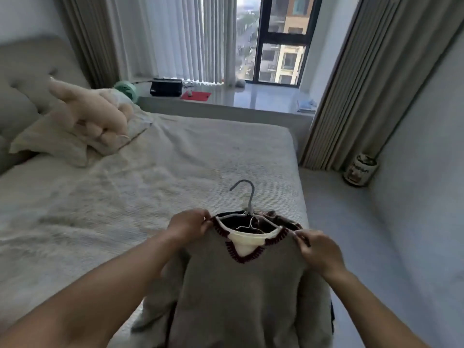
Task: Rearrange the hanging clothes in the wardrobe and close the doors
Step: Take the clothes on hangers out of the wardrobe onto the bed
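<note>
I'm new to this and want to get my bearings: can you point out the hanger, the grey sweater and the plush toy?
hanger (pixel 247 194): head view, on its hook's upright stem.
grey sweater (pixel 241 292): head view, middle of the chest.
plush toy (pixel 88 109): head view, on its cream body, on the pillow.

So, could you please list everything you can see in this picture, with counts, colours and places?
sweater: one, grey with dark red and cream neckline, at the near edge of the bed
hanger: one, pale grey, inside the sweater's neck, hook up
bed: one, white cover, left and centre
soft toy: one, cream, on the pillow
pillow: one, cream, far left of bed
fan: one, green, on the sill
black box: one, on the sill
red sheet: one, on the sill
curtains: beige, both sides of the window
jar: one, printed, floor at right
left hand: grip on sweater's left shoulder
right hand: grip on right shoulder
</note>
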